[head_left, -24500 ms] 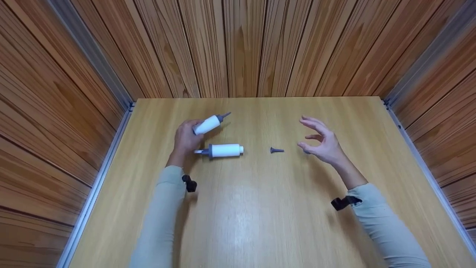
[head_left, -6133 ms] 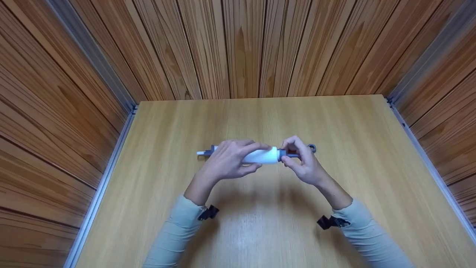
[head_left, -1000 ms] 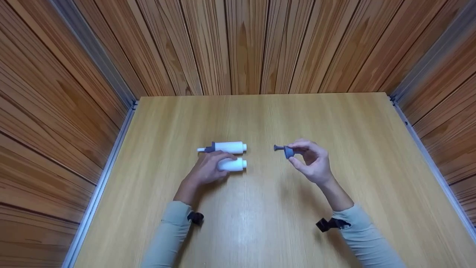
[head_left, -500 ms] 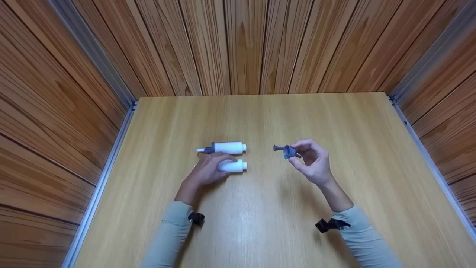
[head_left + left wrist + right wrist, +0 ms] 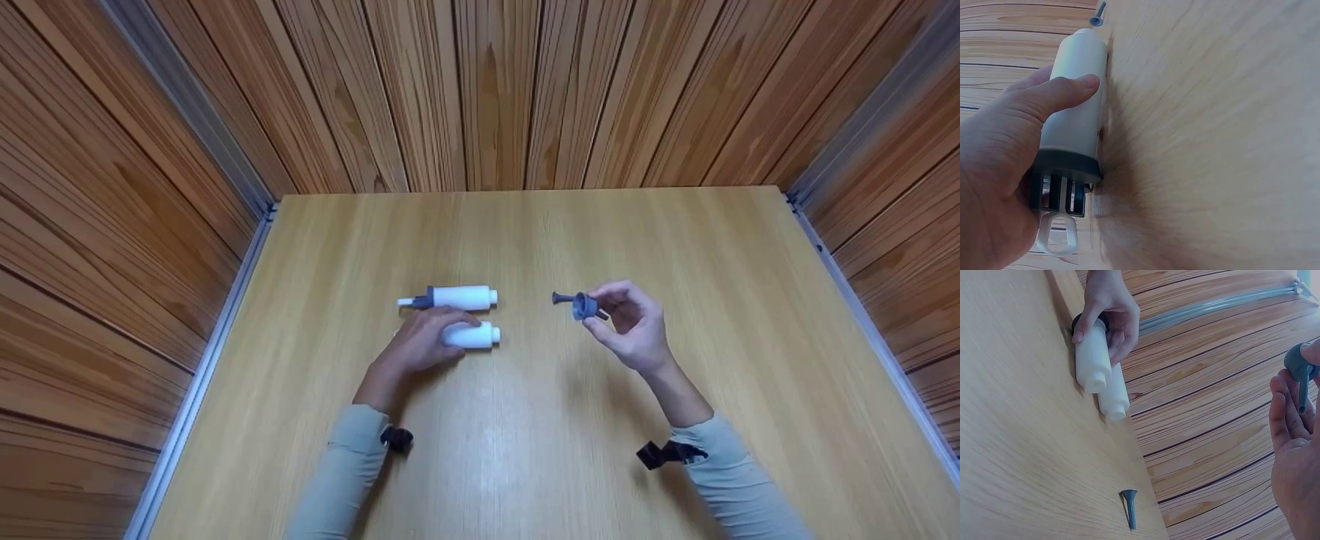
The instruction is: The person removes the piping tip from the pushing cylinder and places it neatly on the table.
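Observation:
My left hand [image 5: 412,341] grips a white hand pump [image 5: 472,335] lying on the table, its bare stub facing right. In the left wrist view my thumb lies along the white barrel; a slotted dark collar [image 5: 1067,163] and a white ring handle [image 5: 1057,235] show below. A second white pump [image 5: 461,298] lies just beyond it, also with a bare stub. Between thumb and fingers my right hand [image 5: 634,330] pinches a blue-grey funnel-shaped nozzle [image 5: 584,306], held above the table, wide mouth toward the pumps. A similar nozzle [image 5: 562,298] lies on the table behind it.
The light wooden table [image 5: 487,465] reaches back to a wood-panelled wall [image 5: 487,97]. Panelled walls and metal rails [image 5: 214,330] run along both sides. Each sleeve carries a small black camera mount [image 5: 397,439] at the wrist.
Six seconds ago both hands were together at one pump with its nozzle on; now pump and nozzle are apart. Over the last second the held nozzle turned slightly, showing more of its mouth.

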Motion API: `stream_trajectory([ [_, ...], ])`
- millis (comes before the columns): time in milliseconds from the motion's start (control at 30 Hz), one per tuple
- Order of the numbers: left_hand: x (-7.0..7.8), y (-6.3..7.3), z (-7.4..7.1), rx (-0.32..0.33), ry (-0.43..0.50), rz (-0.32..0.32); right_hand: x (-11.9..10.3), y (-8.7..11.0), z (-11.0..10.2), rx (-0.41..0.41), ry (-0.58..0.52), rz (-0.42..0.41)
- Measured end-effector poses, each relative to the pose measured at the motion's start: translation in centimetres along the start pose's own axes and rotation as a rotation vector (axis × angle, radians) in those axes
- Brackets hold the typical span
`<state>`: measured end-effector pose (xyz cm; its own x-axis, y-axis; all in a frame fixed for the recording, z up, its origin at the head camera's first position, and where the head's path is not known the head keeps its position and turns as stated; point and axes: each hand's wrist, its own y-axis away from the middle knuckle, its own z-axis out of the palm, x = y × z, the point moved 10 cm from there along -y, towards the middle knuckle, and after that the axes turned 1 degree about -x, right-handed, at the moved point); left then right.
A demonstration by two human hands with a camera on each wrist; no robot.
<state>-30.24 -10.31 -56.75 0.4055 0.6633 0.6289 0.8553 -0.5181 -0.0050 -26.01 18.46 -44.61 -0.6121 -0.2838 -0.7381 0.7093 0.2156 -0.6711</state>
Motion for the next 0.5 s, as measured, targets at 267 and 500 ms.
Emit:
stream_trajectory([
  [267, 0.17, 0.37, 0.27, -0.01, -0.011, 0.0, 0.09, 0.08, -0.13, -0.003, 0.017, 0.004],
  [500, 0.06, 0.63, 0.22, -0.016, -0.017, -0.025, 0.14, 0.15, -0.44, -0.009, 0.018, 0.005],
])
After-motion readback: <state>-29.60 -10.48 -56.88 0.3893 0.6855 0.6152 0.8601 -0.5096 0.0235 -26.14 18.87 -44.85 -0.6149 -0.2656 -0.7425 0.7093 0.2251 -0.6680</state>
